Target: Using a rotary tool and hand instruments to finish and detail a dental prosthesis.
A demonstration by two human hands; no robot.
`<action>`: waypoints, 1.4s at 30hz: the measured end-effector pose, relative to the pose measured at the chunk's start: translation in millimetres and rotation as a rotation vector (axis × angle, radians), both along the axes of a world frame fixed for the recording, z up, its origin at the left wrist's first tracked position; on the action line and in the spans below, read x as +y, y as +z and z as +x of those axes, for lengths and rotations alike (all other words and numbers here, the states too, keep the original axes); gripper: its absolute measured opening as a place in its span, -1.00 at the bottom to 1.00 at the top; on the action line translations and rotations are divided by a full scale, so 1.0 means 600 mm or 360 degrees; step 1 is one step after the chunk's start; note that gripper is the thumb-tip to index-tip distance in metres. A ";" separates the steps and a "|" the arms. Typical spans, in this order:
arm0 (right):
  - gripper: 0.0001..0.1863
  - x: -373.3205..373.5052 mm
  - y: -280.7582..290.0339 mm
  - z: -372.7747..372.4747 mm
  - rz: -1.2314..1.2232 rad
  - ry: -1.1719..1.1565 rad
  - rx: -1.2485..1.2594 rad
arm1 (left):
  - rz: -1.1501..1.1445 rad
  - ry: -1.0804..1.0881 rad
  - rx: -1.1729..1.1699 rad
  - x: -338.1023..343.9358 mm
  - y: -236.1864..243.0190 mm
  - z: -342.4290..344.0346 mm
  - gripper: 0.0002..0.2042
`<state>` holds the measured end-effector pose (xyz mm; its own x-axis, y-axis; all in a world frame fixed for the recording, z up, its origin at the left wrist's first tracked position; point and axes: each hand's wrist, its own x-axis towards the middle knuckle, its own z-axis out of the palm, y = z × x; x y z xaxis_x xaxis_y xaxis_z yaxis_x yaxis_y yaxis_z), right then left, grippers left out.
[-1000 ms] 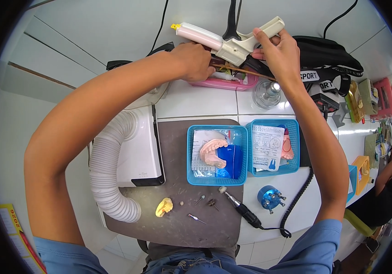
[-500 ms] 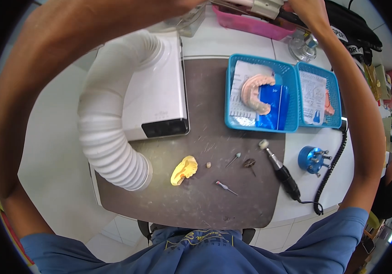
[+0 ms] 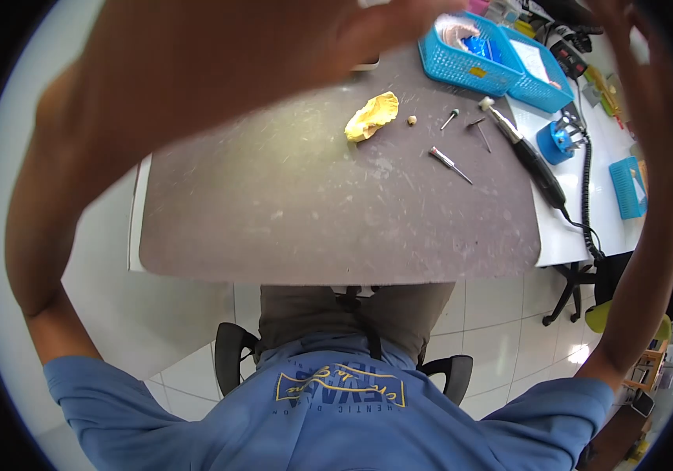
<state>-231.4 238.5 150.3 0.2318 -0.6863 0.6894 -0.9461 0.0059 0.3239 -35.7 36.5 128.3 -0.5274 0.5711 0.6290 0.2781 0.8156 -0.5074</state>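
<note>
Left hand [image 3: 372,35] and right hand [image 3: 654,82] have risen, grip too blurred to tell from here, leaving the yellow dental cast [image 3: 372,118] untouched on the tabletop [image 3: 313,212], bodyward of the left hand

The dental model [image 3: 372,117] lies left of the handpiece [image 3: 539,166].

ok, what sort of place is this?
Probably a dental lab workbench: there's a yellow dental cast, a pale tooth-arch model in a blue basket, and a black corded handpiece.
</note>
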 end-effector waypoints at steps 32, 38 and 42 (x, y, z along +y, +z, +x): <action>-0.79 -0.010 -0.243 0.043 0.0683 0.0054 -0.0882 | 0.1719 0.0167 -0.0778 -0.011 -0.252 0.036 -0.70; -0.94 -0.078 -0.163 -0.034 0.0222 -0.0213 -0.0820 | 0.2058 0.0100 -0.0964 -0.017 -0.251 0.046 -0.72; -0.82 -0.150 -0.153 -0.158 0.0394 -0.0298 -0.0421 | 0.2044 -0.0002 -0.0943 -0.018 -0.251 0.045 -0.73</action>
<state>-326.1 148.6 58.6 -0.0762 -0.8525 0.5172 -0.9869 0.1385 0.0829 -8.5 25.9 -22.6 -0.8929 -0.2203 0.3926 0.1862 0.6133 0.7676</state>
